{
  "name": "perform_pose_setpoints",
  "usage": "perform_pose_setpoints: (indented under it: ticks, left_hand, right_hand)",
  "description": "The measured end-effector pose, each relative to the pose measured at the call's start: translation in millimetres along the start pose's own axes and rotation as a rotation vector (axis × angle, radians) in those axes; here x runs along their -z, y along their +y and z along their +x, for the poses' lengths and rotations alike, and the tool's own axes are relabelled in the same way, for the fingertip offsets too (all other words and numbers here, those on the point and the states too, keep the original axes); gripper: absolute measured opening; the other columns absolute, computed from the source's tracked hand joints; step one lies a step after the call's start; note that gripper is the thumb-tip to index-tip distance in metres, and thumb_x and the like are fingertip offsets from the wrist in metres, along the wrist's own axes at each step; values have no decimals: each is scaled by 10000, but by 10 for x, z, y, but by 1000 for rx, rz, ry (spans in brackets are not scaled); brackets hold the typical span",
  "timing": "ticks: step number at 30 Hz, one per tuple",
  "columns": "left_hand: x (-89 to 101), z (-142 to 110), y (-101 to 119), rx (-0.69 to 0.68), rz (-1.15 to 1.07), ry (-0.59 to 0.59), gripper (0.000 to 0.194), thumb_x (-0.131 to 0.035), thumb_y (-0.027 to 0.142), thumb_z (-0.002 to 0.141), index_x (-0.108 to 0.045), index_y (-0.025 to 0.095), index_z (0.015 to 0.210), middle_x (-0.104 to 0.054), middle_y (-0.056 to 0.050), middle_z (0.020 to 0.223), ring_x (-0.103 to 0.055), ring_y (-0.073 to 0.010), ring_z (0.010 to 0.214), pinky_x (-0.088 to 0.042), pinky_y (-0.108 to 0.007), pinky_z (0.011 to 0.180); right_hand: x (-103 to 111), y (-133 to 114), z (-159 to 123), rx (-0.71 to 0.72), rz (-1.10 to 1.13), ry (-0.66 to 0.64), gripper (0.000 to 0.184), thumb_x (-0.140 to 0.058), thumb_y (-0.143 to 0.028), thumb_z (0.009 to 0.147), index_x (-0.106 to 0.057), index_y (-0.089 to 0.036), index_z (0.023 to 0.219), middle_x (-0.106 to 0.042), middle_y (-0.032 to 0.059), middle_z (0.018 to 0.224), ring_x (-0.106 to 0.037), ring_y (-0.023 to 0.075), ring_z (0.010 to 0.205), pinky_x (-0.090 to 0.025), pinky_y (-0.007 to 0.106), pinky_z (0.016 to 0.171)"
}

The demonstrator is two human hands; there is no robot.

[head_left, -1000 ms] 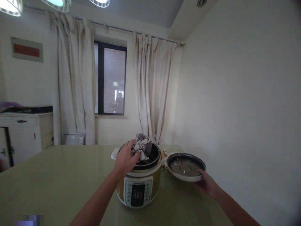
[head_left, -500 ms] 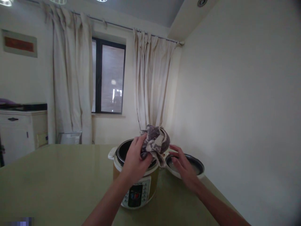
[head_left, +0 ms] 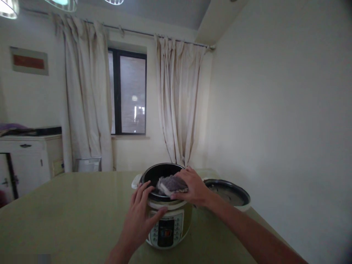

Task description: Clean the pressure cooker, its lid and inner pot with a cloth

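Note:
An electric pressure cooker (head_left: 167, 223) with a white control panel stands open on the pale green table (head_left: 68, 216). My right hand (head_left: 192, 187) is closed on a grey patterned cloth (head_left: 170, 184) and presses it onto the cooker's front rim, over the dark inner pot (head_left: 159, 172). My left hand (head_left: 140, 216) rests against the cooker's front left side, fingers spread and holding nothing. The cooker's lid (head_left: 229, 192) lies upturned on the table just right of the cooker.
A white cabinet (head_left: 27, 161) stands at the far left by the wall. Cream curtains (head_left: 178, 106) frame a dark window (head_left: 128, 93) behind the table. A plain wall (head_left: 288, 128) runs close along the table's right side.
The cloth passed from my left hand to my right hand and came down onto the cooker's rim. My right hand left the lid; my left hand dropped to the cooker's side.

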State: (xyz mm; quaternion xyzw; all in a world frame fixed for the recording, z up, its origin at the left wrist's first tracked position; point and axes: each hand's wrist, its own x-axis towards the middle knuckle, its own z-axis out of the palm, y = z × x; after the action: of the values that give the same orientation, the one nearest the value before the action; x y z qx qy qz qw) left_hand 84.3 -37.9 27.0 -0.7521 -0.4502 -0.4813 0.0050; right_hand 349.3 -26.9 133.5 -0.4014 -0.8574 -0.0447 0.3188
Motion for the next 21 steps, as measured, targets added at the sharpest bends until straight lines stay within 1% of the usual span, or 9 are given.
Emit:
perform_pose_setpoints:
  ticks: [3,5,7,10,13,14,17,19,21]
  left_hand:
    - [-33,1,0,3,-27,-19,601,-760,509,894,-583,270,1416,-579,-110,1541,-510,-364,1454,-504,-576,1167]
    - [-5,30,-16,-4,-33,-31,631,-784,448,859,-580,253,1424,-583,-123,1521,-524,-367,1421,-517,-562,1149]
    - [43,62,-67,-26,-22,-58,653,-810,400,812,-597,247,1410,-596,-126,1500,-524,-376,1405,-510,-565,1154]
    - [107,107,-146,-85,3,-120,588,-805,315,778,-657,281,1346,-634,-100,1450,-532,-370,1394,-490,-560,1180]
    - [135,144,-143,-74,6,-119,496,-802,339,797,-681,290,1275,-639,-91,1440,-558,-363,1381,-502,-560,1173]
    - [137,154,-123,-54,2,-108,484,-808,395,815,-674,282,1266,-634,-95,1450,-566,-364,1383,-507,-565,1170]
    - [136,176,-50,-7,-1,-97,529,-789,586,850,-659,267,1252,-628,-103,1468,-581,-368,1402,-517,-576,1165]
    - [134,185,-21,-2,0,-112,558,-773,642,852,-657,266,1248,-629,-105,1470,-581,-372,1417,-517,-579,1168]
    - [132,186,-19,3,-6,-118,561,-766,647,859,-649,266,1254,-621,-107,1482,-569,-375,1435,-509,-585,1176]
  right_hand:
    - [-321,-376,180,68,-116,2,628,-776,-822,764,-707,-237,984,-692,57,960,-561,275,994,-491,409,900]
    - [-511,-573,206,52,-184,108,591,-734,-806,806,-698,-249,999,-677,69,976,-539,294,1020,-490,415,855]
    - [-644,-636,109,93,-236,235,527,-715,-750,842,-692,-255,1020,-670,80,1009,-532,304,1015,-490,446,854]
    - [-709,-462,-248,263,-275,373,430,-696,-648,866,-687,-258,1047,-656,86,1027,-534,291,947,-492,478,852]
    - [-622,-92,-679,343,-305,399,358,-685,-550,872,-680,-261,1084,-631,82,1006,-533,280,907,-499,468,822]
    - [-575,32,-791,303,-306,419,332,-696,-522,863,-672,-254,1058,-618,80,992,-533,278,898,-502,461,815]
    - [-459,271,-937,1,-274,505,245,-740,-419,823,-637,-245,960,-592,69,966,-544,284,918,-508,467,852]
    - [-433,253,-890,-109,-232,504,237,-753,-391,813,-635,-243,956,-594,67,981,-548,289,947,-506,471,882]
    - [-443,98,-781,-95,-200,480,280,-773,-429,819,-648,-237,979,-608,82,1045,-542,303,1012,-496,489,930]
